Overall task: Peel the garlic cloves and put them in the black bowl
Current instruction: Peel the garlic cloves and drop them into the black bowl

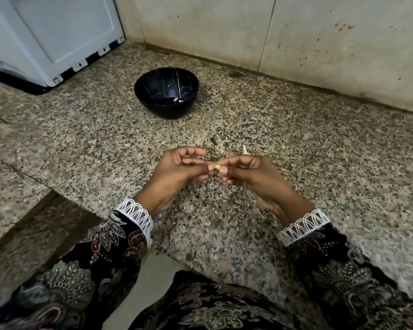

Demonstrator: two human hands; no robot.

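Observation:
A small pale garlic clove is pinched between the fingertips of both hands above the granite counter. My left hand holds it from the left with curled fingers. My right hand pinches it from the right. A black bowl with thin white veins stands farther back on the counter, with two pale peeled cloves lying inside it. A whitish garlic piece pokes up on the counter just behind my right hand; most of it is hidden.
A speckled granite counter runs to a stained tiled wall at the back. A white appliance stands at the back left. The counter's front edge drops off at the lower left, near my patterned sleeves.

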